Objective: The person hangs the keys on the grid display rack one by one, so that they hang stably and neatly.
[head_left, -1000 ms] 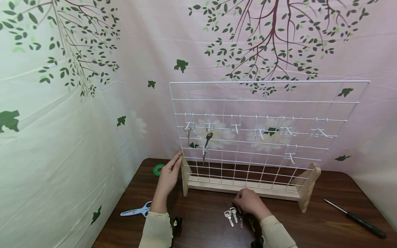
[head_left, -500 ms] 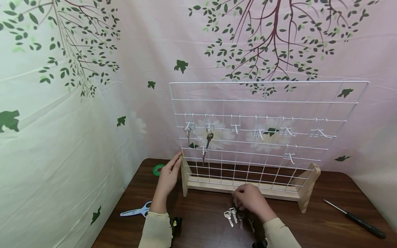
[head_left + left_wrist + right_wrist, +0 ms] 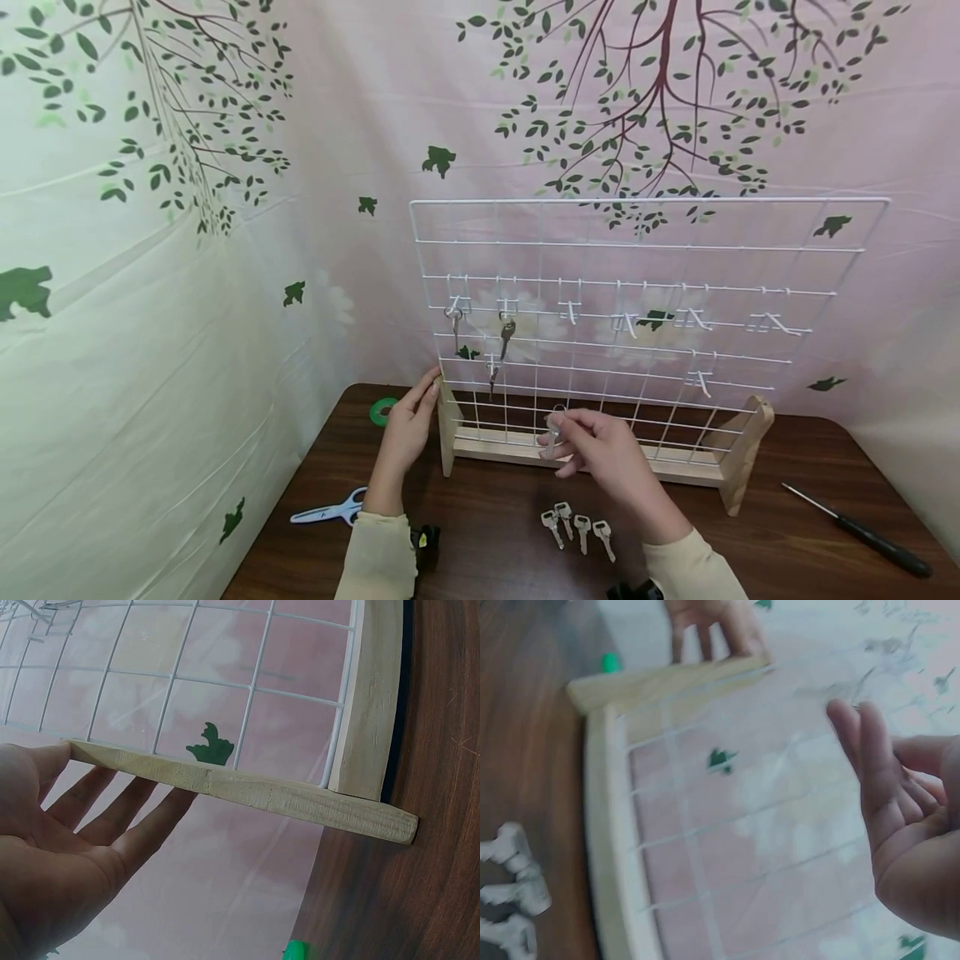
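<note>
A white wire grid rack (image 3: 645,250) stands upright in a wooden base (image 3: 525,450) on a dark wooden table (image 3: 487,500). My left hand (image 3: 412,417) rests with straight fingers against the rack's left wooden foot (image 3: 247,791); the left wrist view shows the flat palm (image 3: 60,855) behind it. In front of the rack's lower wires, my right hand (image 3: 577,437) is raised and pinches a small silver key (image 3: 553,429) with a ring. Several loose keys (image 3: 573,527) lie on the table below it, also at the left edge of the right wrist view (image 3: 510,892). Two keys (image 3: 504,335) hang from hooks at upper left.
Blue-handled scissors (image 3: 330,508) lie at the front left and a green tape roll (image 3: 383,409) sits behind the left hand. At the far right lies a black-handled screwdriver (image 3: 862,531). Several bare white hooks (image 3: 697,318) line the grid. A printed cloth backdrop surrounds the table.
My right hand has lifted off the table with one key, rising up toward the rack's lower wires. The remaining keys now lie uncovered. The left hand has not moved.
</note>
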